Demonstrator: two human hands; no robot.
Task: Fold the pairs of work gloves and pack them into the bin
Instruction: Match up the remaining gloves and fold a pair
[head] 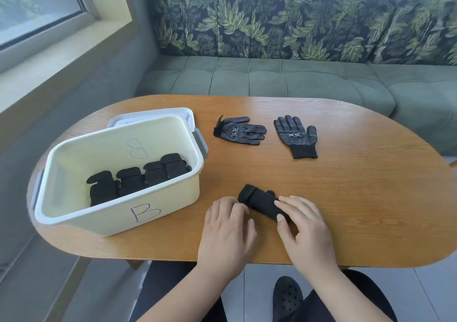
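Observation:
A folded pair of black work gloves (pixel 261 201) lies on the wooden table (pixel 346 193) near its front edge. My left hand (pixel 228 232) grips its left end and my right hand (pixel 305 230) presses on its right end. Two loose black gloves with white dots lie flat further back: one (pixel 239 131) with fingers pointing right, the other (pixel 296 134) with fingers pointing away. A cream plastic bin (pixel 118 213) marked "B" stands at the left and holds several folded black pairs (pixel 138 179) in a row.
The bin's white lid (pixel 153 116) lies behind the bin. A green sofa (pixel 272 74) with a leaf-print back runs along the table's far side. A window ledge is at the left. My dark shoe (pixel 288 297) shows below the table edge.

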